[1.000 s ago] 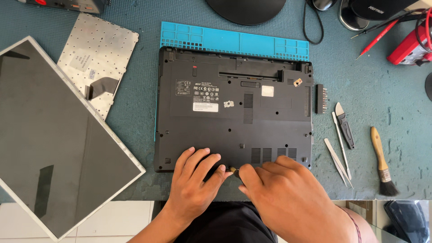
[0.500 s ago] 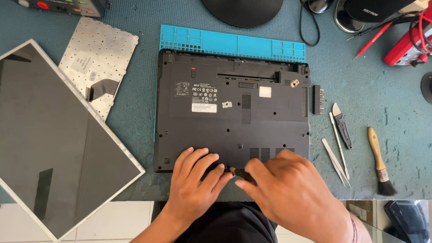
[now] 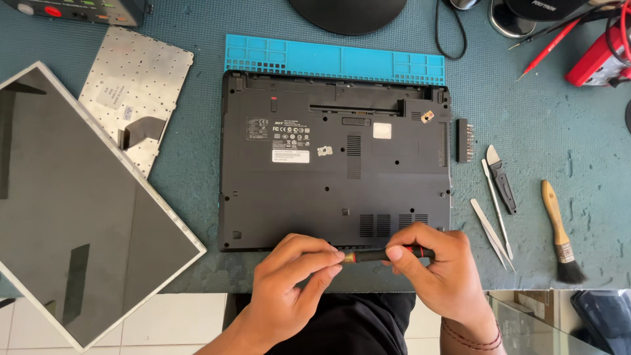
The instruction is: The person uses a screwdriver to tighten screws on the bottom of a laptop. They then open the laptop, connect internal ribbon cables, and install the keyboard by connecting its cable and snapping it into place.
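Spanning L (image 3: 289, 279) & R (image 3: 437, 266) fingers: screwdriver (image 3: 384, 254)

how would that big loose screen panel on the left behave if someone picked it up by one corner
The screen panel looks thin and wide, so it would probably flex and could crack under its own weight. Its glossy face seems likely to be slippery. One corner already overhangs the table edge, so a push might tip it off.
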